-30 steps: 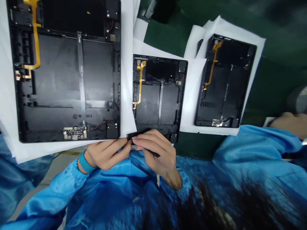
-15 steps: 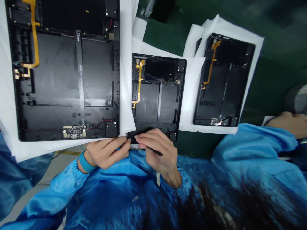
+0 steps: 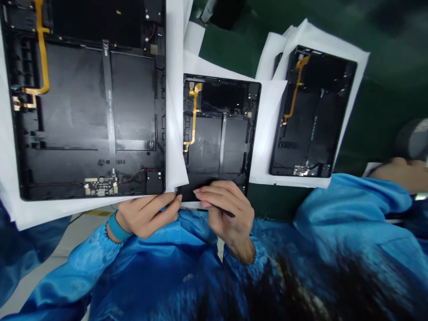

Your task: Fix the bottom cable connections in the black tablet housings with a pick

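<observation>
In the middle lies a black tablet back housing (image 3: 205, 142), with an orange flex cable (image 3: 194, 116) on its left side and a grey ribbon cable (image 3: 222, 145) down its centre. My left hand (image 3: 149, 215) is closed at the housing's lower left corner, thumb and forefinger together at the edge; whatever they pinch is hidden. Just to the right, my right hand (image 3: 232, 214) grips a slim black tool (image 3: 223, 211) over the lower edge. Its rear end sticks out between the fingers, and I cannot see its tip.
A larger-looking, nearer housing (image 3: 73, 107) rests on white sheets (image 3: 175, 111) at left, partly overlapping the middle one. Another housing (image 3: 314, 111) lies on white sheets at right. A co-worker's blue sleeve (image 3: 354, 196) and hand (image 3: 401, 174) are at far right.
My right hand has shifted slightly right with the tool, away from my left hand. The left hand stays at the corner. The near housing at left appears slightly further left.
</observation>
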